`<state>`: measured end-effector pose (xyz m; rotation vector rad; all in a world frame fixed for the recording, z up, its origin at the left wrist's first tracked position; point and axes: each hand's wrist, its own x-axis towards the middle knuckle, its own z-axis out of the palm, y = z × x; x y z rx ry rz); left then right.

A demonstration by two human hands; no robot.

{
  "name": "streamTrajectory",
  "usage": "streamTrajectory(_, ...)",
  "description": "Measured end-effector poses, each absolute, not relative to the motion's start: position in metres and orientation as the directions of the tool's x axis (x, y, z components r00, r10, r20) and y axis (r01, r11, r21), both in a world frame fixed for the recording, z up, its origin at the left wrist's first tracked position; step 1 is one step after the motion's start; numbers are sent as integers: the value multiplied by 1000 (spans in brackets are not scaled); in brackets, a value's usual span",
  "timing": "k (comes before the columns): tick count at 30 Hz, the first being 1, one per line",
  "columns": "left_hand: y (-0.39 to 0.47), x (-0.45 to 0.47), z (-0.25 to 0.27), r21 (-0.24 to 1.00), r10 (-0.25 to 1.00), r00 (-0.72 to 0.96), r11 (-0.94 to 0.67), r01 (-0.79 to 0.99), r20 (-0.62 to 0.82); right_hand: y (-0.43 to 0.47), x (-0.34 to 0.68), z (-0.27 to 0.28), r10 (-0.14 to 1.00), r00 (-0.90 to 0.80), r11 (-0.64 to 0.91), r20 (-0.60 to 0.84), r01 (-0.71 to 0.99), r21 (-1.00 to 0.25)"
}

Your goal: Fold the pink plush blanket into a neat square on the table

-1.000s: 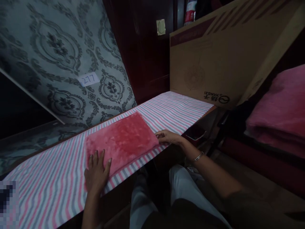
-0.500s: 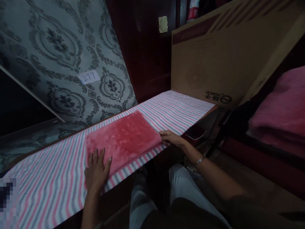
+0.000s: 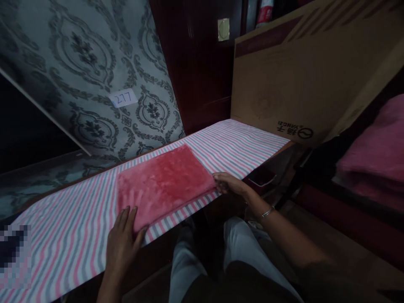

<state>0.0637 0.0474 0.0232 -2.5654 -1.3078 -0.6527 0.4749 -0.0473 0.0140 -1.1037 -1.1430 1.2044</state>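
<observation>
A folded pink plush cloth (image 3: pixel 167 179) lies flat on the striped tablecloth (image 3: pixel 78 227), which covers a long narrow table. At the cloth's near left corner is my left hand (image 3: pixel 121 240), its thumb apart from the fingers and its fingertips touching the plush. My right hand (image 3: pixel 229 184) pinches the near right corner, fingers curled in; just how much fabric sits between them is hidden. Faint finger-shaped marks show in the pile near my left hand.
A large cardboard box (image 3: pixel 284 84) stands at the table's far right end. Patterned wallpaper (image 3: pixel 94 54) runs along the back. More pink plush fabric (image 3: pixel 375 155) is piled at the right. A dark door (image 3: pixel 195 63) rises behind the table.
My left hand has slid back from the top of the cloth toward its near left corner. My right hand stays at the right corner. The view has shifted slightly.
</observation>
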Motion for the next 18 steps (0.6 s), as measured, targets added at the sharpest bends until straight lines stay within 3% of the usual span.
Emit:
streamTrajectory(4, 48, 45, 19, 70, 676, 550, -660, 748, 490, -50, 471, 16, 999, 34, 37, 34, -98, -994)
streamTrajectory(11, 41, 40, 15, 134, 702, 446, -605, 785, 555, -49, 470, 13, 1000, 28, 0, -2, -95, -995)
streamTrajectory(18, 26, 55, 31, 6, 655, 450, -570, 822, 607, -50, 468, 14, 999, 37, -3, -7, -108, -994)
